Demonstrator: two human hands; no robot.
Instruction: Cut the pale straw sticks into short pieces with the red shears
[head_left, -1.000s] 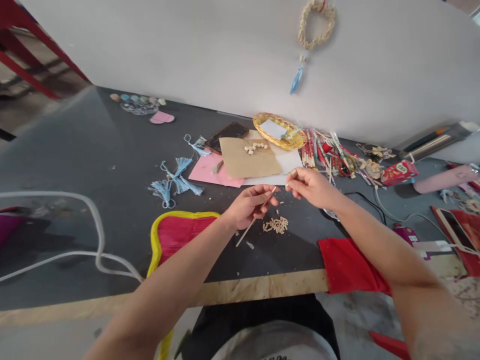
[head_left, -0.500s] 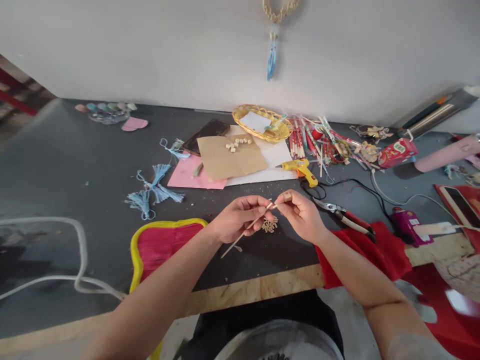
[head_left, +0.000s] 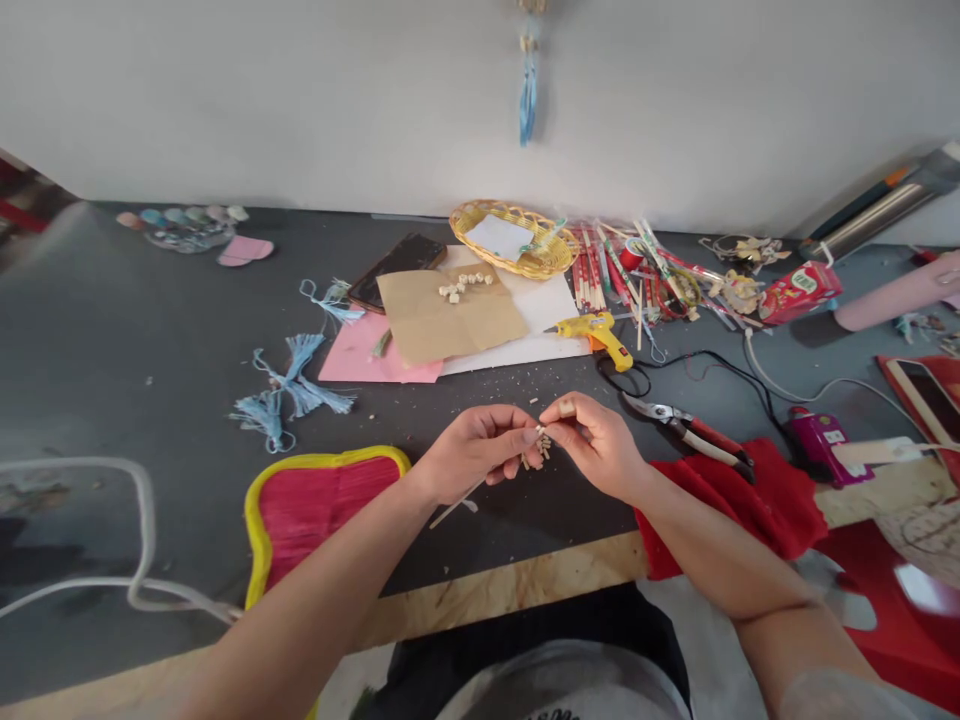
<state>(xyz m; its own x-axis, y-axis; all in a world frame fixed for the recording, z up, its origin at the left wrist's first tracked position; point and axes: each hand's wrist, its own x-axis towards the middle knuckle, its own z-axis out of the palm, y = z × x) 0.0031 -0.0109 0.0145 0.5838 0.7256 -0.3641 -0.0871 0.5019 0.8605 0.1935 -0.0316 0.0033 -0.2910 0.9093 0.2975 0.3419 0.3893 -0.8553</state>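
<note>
My left hand (head_left: 476,455) is closed round a thin wooden stick (head_left: 452,509) that slants down to the left. My right hand (head_left: 592,440) pinches the stick's upper tip, the fingertips of both hands touching. A small heap of short wooden bits (head_left: 541,447) lies on the dark table (head_left: 150,330) just under the fingers, partly hidden by them.
A red and yellow mat (head_left: 315,505) lies left of my hands, a red cloth (head_left: 720,500) with pliers (head_left: 686,430) to the right. Behind are a yellow glue gun (head_left: 596,332), brown paper with beads (head_left: 446,315), a wicker tray (head_left: 514,238), blue tassels (head_left: 289,390) and a white cord (head_left: 135,560).
My hands have come closer to each other and lower towards the table edge. The right fingers now meet the left at the stick's tip. The view has tilted down.
</note>
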